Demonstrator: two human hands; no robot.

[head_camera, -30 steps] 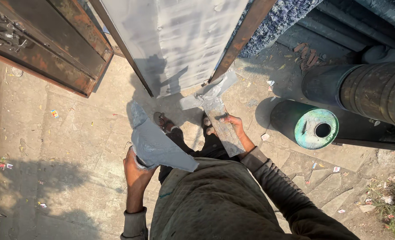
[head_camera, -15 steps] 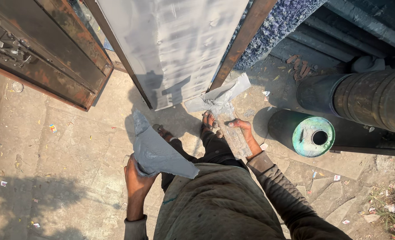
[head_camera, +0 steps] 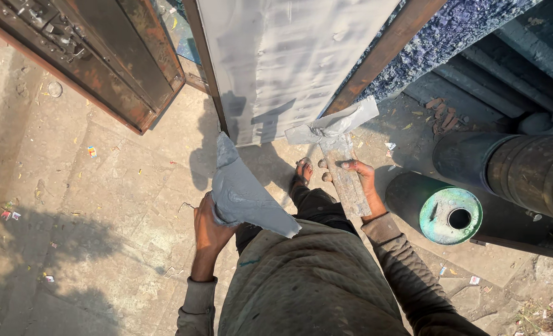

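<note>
My left hand (head_camera: 207, 231) grips a flat grey triangular board (head_camera: 242, 193) smeared with grey paste, held out in front of my waist. My right hand (head_camera: 365, 183) holds a long flat scraper (head_camera: 345, 171) whose wide grey-coated blade (head_camera: 332, 122) points up at the lower right corner of a tall grey-coated door panel (head_camera: 289, 62). My bare foot (head_camera: 302, 173) stands on the stone floor just below the panel.
A rusty metal door leaf (head_camera: 96, 56) hangs open at upper left. A brown frame post (head_camera: 388, 50) and a rough blue wall (head_camera: 469, 25) border the panel. Dark drums (head_camera: 519, 174) and a green-ended one (head_camera: 454, 216) lie at right on the paved floor (head_camera: 90, 205).
My right hand has lifted the scraper closer to the panel's lower right corner. The board in my left hand rose slightly. The view shifted nearer the door.
</note>
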